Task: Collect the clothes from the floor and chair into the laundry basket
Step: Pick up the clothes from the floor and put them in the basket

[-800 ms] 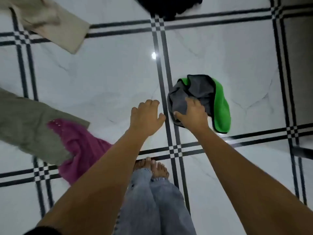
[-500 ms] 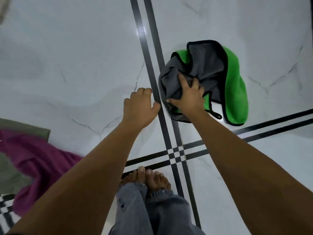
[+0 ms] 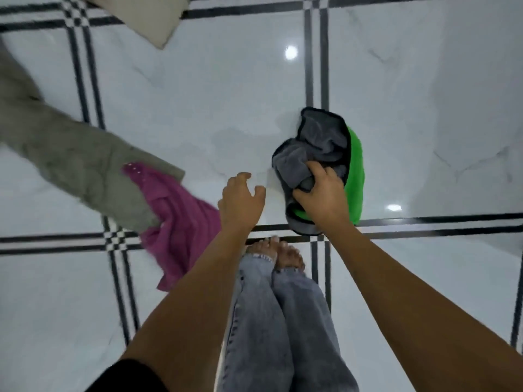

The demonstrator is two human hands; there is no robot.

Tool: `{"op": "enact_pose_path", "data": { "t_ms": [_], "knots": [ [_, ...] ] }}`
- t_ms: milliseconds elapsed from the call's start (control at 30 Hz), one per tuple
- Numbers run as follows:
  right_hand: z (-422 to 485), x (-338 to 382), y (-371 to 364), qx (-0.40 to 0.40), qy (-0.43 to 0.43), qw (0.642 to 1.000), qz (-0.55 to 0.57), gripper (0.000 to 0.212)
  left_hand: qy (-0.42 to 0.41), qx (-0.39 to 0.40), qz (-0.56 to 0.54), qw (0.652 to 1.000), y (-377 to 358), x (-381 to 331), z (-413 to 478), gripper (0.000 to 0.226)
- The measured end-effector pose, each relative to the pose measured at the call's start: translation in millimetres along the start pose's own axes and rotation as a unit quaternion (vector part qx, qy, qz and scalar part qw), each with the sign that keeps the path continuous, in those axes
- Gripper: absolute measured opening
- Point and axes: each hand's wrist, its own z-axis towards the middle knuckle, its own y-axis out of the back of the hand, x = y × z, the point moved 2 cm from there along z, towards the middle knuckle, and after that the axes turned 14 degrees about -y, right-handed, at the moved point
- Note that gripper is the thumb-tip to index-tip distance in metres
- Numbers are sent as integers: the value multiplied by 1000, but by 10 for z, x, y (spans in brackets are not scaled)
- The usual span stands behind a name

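Note:
A grey and green cloth with black edging is bunched up over the white floor, and my right hand grips its grey part. My left hand hovers just left of it with fingers curled apart, holding nothing. A magenta garment lies on the floor to the left, partly under an olive-grey garment. A beige garment lies at the top left. No laundry basket or chair is in view.
The floor is glossy white marble tile with black double lines. My bare feet and jeans-clad legs stand right below the hands, close to the cloth.
My right hand went from resting flat on the grey-green cloth to closing on it, bunching it up. The view swung back, bringing the magenta, olive and beige garments into sight.

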Motion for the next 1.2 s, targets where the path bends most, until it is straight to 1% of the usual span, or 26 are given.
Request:
{"op": "enact_pose_path", "data": {
  "t_ms": [133, 233, 333, 433, 500, 567, 600, 633, 667, 700, 733, 767, 800, 867, 967, 1033, 1133, 1167, 1200],
  "knots": [
    [-385, 231, -147, 35, 16, 999, -4, 54, 114, -62, -72, 989, 323, 486, -429, 49],
    [-432, 316, -451, 77, 23, 996, -25, 55, 158, -71, -69, 982, 343, 965, -515, 58],
    [-326, 331, -859, 93, 34, 994, -35, 55, 184, -63, -63, 979, 180, 1465, -439, 70],
    [-166, 301, -1213, 86, 38, 995, -18, 50, 211, -55, -73, 973, -69, 1846, -289, 85],
    [-62, 240, -1463, 80, 44, 996, -7, 46, 239, -53, -112, 963, -289, 2063, -179, 100],
    [-7, 190, -1620, 79, 52, 995, 1, 46, 258, -74, -164, 949, -460, 2192, -66, 113],
    [23, 158, -1681, 75, 55, 996, 4, 47, 265, -87, -179, 943, -544, 2248, -12, 112],
    [28, 151, -1701, 71, 57, 996, 13, 48, 265, -92, -184, 942, -579, 2287, 37, 104],
    [38, 120, -1709, 69, 57, 996, 19, 49, 257, -93, -187, 944, -621, 2305, 62, 88],
    [21, 107, -1695, 68, 57, 996, 22, 49, 241, -103, -185, 947, -620, 2298, 61, 67],
    [-18, 102, -1646, 68, 51, 996, 24, 49, 226, -124, -194, 947, -588, 2269, 23, 48],
    [-83, 124, -1565, 69, 44, 996, 30, 48, 219, -150, -216, 940, -513, 2202, -41, 37],
    [-169, 163, -1449, 69, 37, 996, 43, 46, 215, -172, -246, 929, -398, 2091, -119, 32],
    [-416, 292, -1126, 70, 20, 995, 74, 40, 207, -190, -308, 909, -102, 1801, -330, 28],
    [-929, 624, -500, 88, 6, 990, 107, 38, 183, -155, -352, 905, 464, 1183, -683, 29],
    [-1351, 906, 76, 92, 4, 986, 136, 40, 155, -118, -392, 899, 946, 569, -993, 35],
    [-2042, 1264, 1008, 103, 2, 977, 189, 39, 118, -54, -483, 866, 1662, -498, -1528, 30],
    [-2232, 1359, 1289, 106, 0, 972, 211, 40, 107, -42, -513, 851, 1865, -832, -1675, 30],
    [-2406, 1425, 1535, 108, -1, 966, 235, 41, 101, -35, -528, 843, 2032, -1108, -1805, 32]
  ]
}}
